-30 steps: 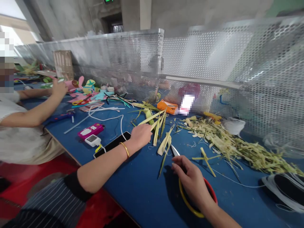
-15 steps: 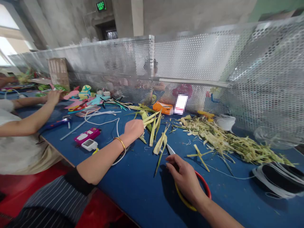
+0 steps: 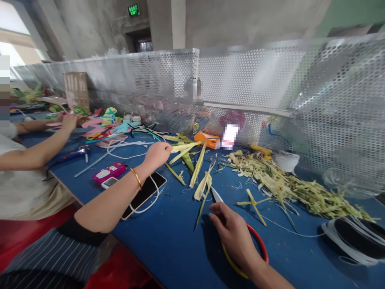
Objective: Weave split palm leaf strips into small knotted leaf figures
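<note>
My left hand [image 3: 158, 155] is closed, with the end of a pale green leaf strip [image 3: 186, 147] at its fingertips, above the blue table. Several more pale strips lie just beyond it, among them a long folded leaf [image 3: 199, 166] and a split, tied-looking leaf piece [image 3: 204, 185]. My right hand [image 3: 230, 226] lies low over the table with curled fingers round a pair of scissors [image 3: 216, 196]. The red and yellow handle loops show past the palm, and the blades point away from me. A cross of leaf strips [image 3: 252, 204] lies to its right.
Leaf scraps [image 3: 288, 176] lie heaped at the right, near a spool of white thread [image 3: 351, 237]. A black phone [image 3: 147, 190] with a white cable and a purple device [image 3: 110, 172] lie at left. An orange pack [image 3: 207, 139] stands before the perforated metal screen [image 3: 246, 80]. A co-worker's hand [image 3: 70, 121] works at left.
My left hand has moved left with the leaf strip, drawing it away from the other strips. The black phone shows more now. My right hand has stayed in place with the scissors.
</note>
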A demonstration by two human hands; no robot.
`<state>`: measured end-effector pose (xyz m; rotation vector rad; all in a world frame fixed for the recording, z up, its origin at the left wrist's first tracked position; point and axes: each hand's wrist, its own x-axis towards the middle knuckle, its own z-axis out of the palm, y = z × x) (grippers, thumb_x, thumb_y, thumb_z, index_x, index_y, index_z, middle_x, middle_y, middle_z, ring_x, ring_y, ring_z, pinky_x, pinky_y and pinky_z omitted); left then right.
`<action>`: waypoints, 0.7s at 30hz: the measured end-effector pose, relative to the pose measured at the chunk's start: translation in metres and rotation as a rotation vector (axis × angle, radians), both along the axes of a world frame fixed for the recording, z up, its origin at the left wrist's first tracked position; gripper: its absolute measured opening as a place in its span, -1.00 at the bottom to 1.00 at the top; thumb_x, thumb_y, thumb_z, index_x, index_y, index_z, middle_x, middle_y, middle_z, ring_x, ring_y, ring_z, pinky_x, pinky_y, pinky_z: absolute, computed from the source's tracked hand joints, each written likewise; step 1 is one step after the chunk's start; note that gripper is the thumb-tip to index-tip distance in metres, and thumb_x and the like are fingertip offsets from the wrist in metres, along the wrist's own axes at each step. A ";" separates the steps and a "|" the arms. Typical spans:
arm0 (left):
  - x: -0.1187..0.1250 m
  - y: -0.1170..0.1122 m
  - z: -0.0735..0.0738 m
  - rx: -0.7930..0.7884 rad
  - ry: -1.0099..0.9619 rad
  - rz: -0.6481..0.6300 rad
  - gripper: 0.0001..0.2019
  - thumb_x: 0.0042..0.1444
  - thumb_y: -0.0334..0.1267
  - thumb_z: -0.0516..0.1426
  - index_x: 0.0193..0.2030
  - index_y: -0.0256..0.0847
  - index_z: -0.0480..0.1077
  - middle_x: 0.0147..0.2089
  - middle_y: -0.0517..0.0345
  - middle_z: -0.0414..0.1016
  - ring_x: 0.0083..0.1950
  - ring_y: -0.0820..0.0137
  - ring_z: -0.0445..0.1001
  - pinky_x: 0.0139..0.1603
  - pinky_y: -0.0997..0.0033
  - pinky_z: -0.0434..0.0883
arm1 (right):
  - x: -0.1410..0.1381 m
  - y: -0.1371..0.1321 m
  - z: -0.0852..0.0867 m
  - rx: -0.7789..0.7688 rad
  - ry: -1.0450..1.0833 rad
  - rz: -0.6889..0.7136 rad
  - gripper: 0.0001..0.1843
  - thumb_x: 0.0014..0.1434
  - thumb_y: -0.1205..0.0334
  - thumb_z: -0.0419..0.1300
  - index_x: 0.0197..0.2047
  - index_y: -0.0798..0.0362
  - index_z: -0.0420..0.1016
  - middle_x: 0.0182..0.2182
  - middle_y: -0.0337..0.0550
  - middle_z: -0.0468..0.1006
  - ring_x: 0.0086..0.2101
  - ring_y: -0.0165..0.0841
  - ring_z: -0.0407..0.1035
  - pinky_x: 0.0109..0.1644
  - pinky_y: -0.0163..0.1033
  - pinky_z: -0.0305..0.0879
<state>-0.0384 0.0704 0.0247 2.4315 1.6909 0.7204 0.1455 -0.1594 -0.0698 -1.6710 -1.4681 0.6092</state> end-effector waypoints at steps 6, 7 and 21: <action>-0.013 0.009 -0.013 -0.057 -0.198 0.040 -0.71 0.07 -0.18 -0.03 -0.51 -0.21 0.44 -0.57 0.14 0.46 -0.48 0.38 0.39 -0.43 0.45 0.19 | 0.000 0.001 -0.002 -0.013 -0.032 0.012 -0.84 0.23 0.16 0.07 -0.22 -0.04 0.45 -0.34 -0.18 0.61 -0.32 -0.26 0.49 -0.23 -0.25 0.31; -0.014 0.009 -0.013 -0.049 -0.195 0.054 -0.71 0.07 -0.19 -0.03 -0.51 -0.21 0.44 -0.55 0.13 0.48 -0.45 0.37 0.40 -0.43 0.45 0.19 | 0.000 0.001 -0.003 -0.017 -0.039 0.015 -0.83 0.23 0.15 0.06 -0.21 -0.03 0.45 -0.34 -0.18 0.61 -0.32 -0.26 0.49 -0.23 -0.25 0.31; 0.016 0.012 -0.021 -0.209 0.108 -0.133 -0.68 0.17 -0.10 -0.01 -0.28 -0.14 0.55 -0.20 0.07 0.60 -0.19 0.25 0.51 -0.27 0.42 0.30 | 0.004 0.003 -0.015 0.040 -0.186 0.029 -0.83 0.22 0.14 0.07 -0.22 -0.05 0.47 -0.37 -0.20 0.61 -0.36 -0.27 0.48 -0.31 -0.28 0.34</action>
